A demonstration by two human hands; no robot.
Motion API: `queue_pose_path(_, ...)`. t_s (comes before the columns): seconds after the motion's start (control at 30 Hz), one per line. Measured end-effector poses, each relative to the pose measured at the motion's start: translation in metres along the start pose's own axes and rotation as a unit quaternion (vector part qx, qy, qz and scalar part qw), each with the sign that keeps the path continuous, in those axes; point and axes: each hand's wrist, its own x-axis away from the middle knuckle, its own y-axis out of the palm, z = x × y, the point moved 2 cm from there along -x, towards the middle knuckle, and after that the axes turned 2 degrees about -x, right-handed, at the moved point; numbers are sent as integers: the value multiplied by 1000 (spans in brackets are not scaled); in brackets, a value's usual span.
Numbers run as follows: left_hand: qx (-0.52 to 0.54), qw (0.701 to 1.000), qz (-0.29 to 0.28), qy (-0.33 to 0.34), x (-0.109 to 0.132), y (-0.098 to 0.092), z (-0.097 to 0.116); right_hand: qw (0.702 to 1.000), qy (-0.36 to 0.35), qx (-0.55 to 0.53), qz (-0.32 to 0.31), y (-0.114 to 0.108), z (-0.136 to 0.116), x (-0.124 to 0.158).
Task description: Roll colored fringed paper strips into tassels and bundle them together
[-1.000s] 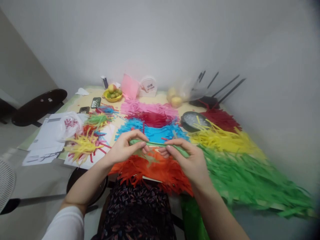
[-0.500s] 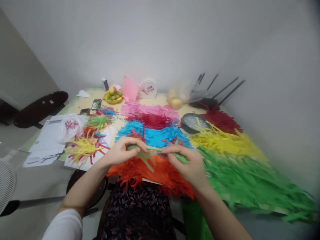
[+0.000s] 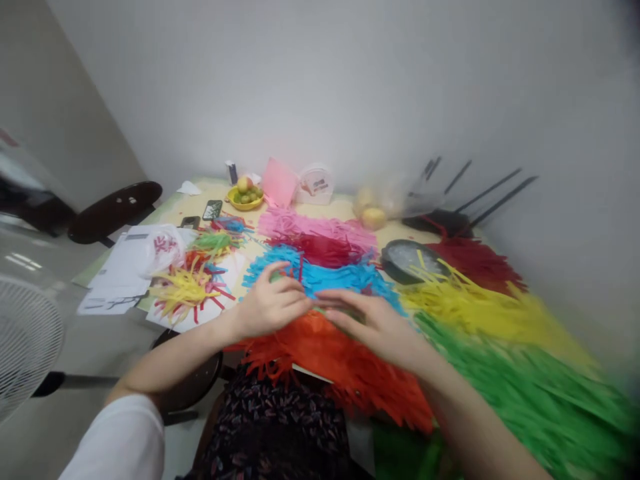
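My left hand is closed above the near middle of the table, and a bit of twisted green paper strip shows between its thumb and fingers. Close beside it, my right hand has its fingers stretched toward the left one, slightly blurred. A trace of green shows between its thumb and forefinger; most of the strip is hidden by the hands. Beneath both hands lies fringed orange paper. Fringed blue paper lies just beyond them.
Fringed green, yellow and dark red paper cover the right side, beside a dark round bowl. Yellow tassels and white sheets lie left. A fruit basket stands at the back; a fan stands left.
The green strip, stretched between both hands before, is now mostly covered by them. My left thumb has lifted and my right fingers have straightened. The view has shifted left.
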Motion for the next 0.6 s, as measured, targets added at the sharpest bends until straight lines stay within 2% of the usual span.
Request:
queue_pose_path(0.07, -31, 998, 26, 51, 9, 2, 4, 992, 45, -82, -80, 11, 6, -7)
queue_pose_path(0.13, -36, 997, 34, 67, 18, 3, 6, 976, 79, -158, -129, 24, 12, -12)
queue_pose_path(0.3, -4, 1000, -25, -6, 32, 3, -3, 955, 105, -253, -115, 48, 26, -17)
queue_pose_path(0.4, -18, 999, -32, 5, 39, 3, -11, 956, 110, -255, -98, 57, 29, -21)
queue_pose_path(0.5, -44, 995, 58, 68, 45, 4, -16, 968, 97, -220, -78, 58, 23, -27)
queue_pose_path(0.57, -54, 988, 122, 81, 46, 8, -21, 978, 79, -179, -64, 52, 17, -28)
queue_pose_path(0.6, -50, 986, 137, 75, 44, 11, -27, 982, 76, -159, -65, 48, 16, -27)
